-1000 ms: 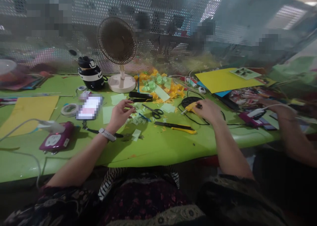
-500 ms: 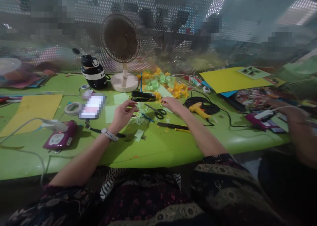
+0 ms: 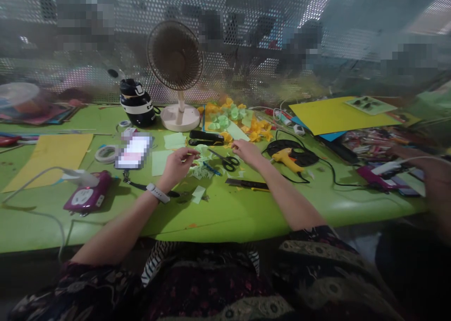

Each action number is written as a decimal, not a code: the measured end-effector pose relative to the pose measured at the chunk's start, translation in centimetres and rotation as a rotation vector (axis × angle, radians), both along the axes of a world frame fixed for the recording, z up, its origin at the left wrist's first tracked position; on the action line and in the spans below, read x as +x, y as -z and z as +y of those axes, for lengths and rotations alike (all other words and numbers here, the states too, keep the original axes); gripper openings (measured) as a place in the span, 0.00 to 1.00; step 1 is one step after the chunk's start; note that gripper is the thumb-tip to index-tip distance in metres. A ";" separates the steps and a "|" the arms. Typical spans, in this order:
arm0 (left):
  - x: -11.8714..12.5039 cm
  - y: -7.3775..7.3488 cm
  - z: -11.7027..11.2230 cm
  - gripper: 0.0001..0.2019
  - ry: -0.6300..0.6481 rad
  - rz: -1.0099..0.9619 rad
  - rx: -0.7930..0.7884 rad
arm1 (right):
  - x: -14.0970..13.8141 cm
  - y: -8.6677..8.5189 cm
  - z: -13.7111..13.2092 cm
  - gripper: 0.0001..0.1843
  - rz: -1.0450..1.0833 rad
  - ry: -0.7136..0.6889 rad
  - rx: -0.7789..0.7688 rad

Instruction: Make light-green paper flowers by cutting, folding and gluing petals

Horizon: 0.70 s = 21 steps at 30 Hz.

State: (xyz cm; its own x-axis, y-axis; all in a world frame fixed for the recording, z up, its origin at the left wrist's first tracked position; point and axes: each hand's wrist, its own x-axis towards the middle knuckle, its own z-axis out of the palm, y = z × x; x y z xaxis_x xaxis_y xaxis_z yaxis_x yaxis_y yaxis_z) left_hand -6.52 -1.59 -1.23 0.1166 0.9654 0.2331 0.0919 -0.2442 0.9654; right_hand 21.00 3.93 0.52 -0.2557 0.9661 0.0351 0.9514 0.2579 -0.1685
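Observation:
My left hand [image 3: 178, 167], with a pale watch on its wrist, is closed in a pinch on a pale green paper piece [image 3: 202, 148] at its fingertips. Below lie green paper scraps [image 3: 197, 172] and a blue pen-like tool [image 3: 213, 169]. To the right, my right hand [image 3: 246, 151] has its fingers pressed together above the dark-handled scissors [image 3: 229, 162]; what they hold, if anything, is too small to make out. Between and behind the hands lies a black stapler [image 3: 206, 138]. A black and yellow utility knife [image 3: 248, 184] lies in front of my right hand.
Orange and green paper flowers [image 3: 259, 129] are heaped at the back. A fan [image 3: 180, 118], a black bottle [image 3: 138, 114] and a phone [image 3: 134, 152] stand or lie left. On the right are a yellow glue gun [image 3: 289, 159], its cord and another person's arm [image 3: 431, 168].
The view has shifted slightly, so the table's things appear a little further right. Both hands stay close to the same spots, and the left fingers look drawn closer together.

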 end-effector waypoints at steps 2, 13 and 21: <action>0.0 0.1 0.0 0.11 -0.001 0.009 0.008 | -0.2 0.0 0.0 0.13 0.025 -0.039 -0.013; -0.1 0.5 0.2 0.11 -0.008 0.031 0.024 | -0.5 0.4 0.1 0.07 0.045 -0.102 -0.039; -0.1 0.9 0.5 0.11 -0.039 0.128 0.135 | -0.7 -0.9 -1.1 0.06 0.224 -0.061 0.037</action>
State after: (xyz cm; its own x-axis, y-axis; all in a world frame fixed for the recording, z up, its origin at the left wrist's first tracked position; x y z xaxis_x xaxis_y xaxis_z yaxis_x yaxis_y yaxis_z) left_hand -6.59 -1.08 -2.16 0.1170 0.9307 0.3464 0.2241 -0.3646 0.9038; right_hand 20.34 2.82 1.42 -0.2949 0.9462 0.1330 0.8737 0.3234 -0.3633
